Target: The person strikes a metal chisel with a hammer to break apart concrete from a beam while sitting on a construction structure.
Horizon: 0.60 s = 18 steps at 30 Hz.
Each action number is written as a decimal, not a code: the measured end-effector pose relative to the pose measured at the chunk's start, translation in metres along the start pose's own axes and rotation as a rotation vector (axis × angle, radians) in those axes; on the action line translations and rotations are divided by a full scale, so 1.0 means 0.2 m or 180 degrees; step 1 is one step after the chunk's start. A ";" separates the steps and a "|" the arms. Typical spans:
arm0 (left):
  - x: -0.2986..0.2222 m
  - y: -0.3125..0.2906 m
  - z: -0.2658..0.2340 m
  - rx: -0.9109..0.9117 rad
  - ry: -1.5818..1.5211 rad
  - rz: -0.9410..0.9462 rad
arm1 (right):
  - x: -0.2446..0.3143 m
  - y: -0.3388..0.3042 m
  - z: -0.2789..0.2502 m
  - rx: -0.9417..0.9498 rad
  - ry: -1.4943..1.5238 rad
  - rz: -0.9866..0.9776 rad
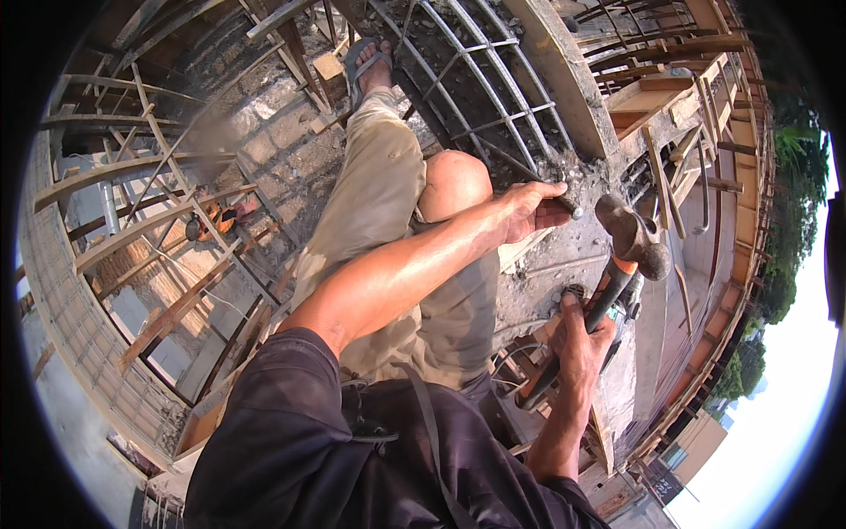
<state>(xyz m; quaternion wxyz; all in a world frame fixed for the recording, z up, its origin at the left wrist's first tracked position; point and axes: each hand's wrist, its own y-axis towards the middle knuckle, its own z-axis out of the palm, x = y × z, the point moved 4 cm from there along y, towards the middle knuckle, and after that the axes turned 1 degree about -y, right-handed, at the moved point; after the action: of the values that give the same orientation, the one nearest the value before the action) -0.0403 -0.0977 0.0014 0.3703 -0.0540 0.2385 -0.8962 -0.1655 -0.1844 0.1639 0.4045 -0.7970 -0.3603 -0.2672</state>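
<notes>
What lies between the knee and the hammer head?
In the head view, the left hand, gripping a metal rod, lies between knee and hammer head.

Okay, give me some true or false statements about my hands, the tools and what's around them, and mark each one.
1. The right hand grips a hammer with a dark metal head and a black-and-orange handle. True.
2. The left hand wears a blue glove. False: it is bare.
3. A grey metal rod with a rounded end pokes out past the left hand's fingers. True.
4. The hammer's head touches the left hand. False: a gap shows between them.
5. Grey steel bars joined by crosspieces lie beyond the left hand, toward the picture's top. True.
6. The visible foot wears a laced white boot. False: it wears a grey open sandal.
</notes>
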 end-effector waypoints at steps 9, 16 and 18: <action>-0.03 0.07 0.01 0.0204 -0.0467 0.0078 | -0.12 0.15 0.05 -0.0134 0.0512 -0.0780; -0.01 0.13 -0.04 0.0206 -0.0708 0.0133 | 0.02 0.06 -0.01 0.0027 -0.0233 -0.0419; -0.02 0.13 -0.04 0.0186 -0.0724 0.0157 | 0.18 0.01 -0.06 -0.0300 0.0283 -0.0930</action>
<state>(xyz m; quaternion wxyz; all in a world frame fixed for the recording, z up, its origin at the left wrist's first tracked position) -0.0234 -0.1076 -0.0171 0.4183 -0.1386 0.1701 -0.8814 -0.1439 -0.1832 0.1945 0.3390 -0.7415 -0.4413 -0.3748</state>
